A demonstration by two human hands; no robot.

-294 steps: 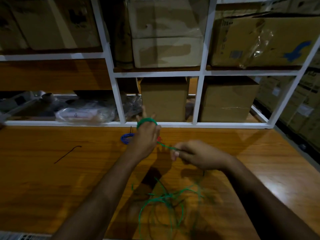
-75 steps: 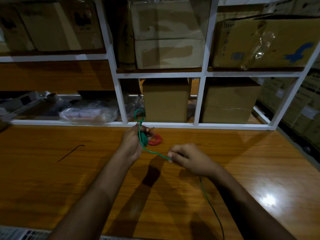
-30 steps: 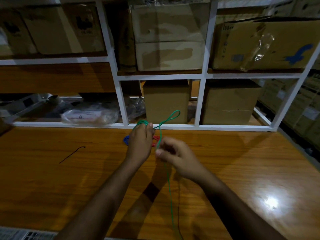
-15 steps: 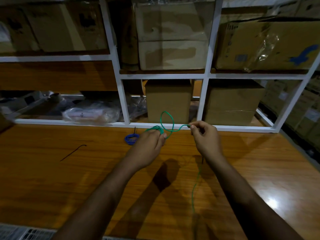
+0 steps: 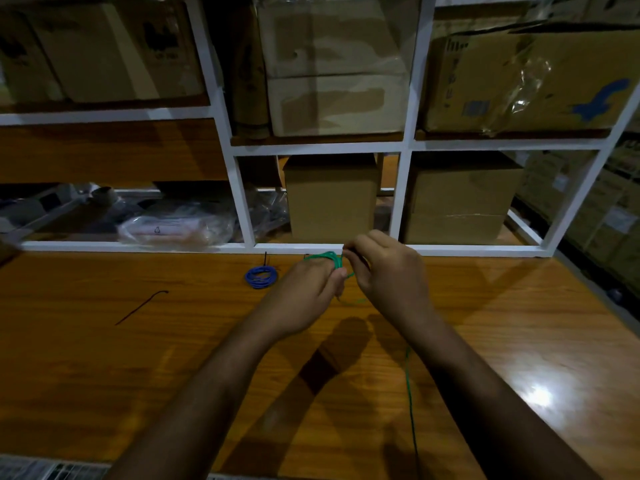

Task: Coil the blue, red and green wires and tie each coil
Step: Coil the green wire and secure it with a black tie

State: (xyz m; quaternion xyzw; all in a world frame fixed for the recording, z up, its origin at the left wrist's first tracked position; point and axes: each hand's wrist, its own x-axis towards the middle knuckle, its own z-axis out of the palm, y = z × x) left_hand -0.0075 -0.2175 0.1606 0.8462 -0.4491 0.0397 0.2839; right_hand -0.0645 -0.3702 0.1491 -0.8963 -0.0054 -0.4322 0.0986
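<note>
From the head camera, the green wire (image 5: 329,258) is seen wound in a small bundle around the fingers of the left hand (image 5: 304,289), just above the wooden table (image 5: 104,358). A long loose tail of the same wire is seen hanging down past the right arm toward the near edge of the table.

A few things could go wrong from here. The bundle could spring open if the left hand's hold is let go too soon, because the wire looks stiff and no tie is seen on it yet. The loose tail could get caught under the right arm and be pulled tight, and then the loops could be dragged out of shape. The end could also slip out if it is not tucked through far enough.

The left hand is closed around the green bundle, with the thumb pressed near the loops. The right hand (image 5: 384,268) is curled almost shut, and a bit of the green wire is pinched at its fingertips, right beside the left hand.

The blue wire (image 5: 261,276) is already lying as a coil on the table, just left of the hands. The red wire cannot be seen; it may be hidden behind the hands.
</note>
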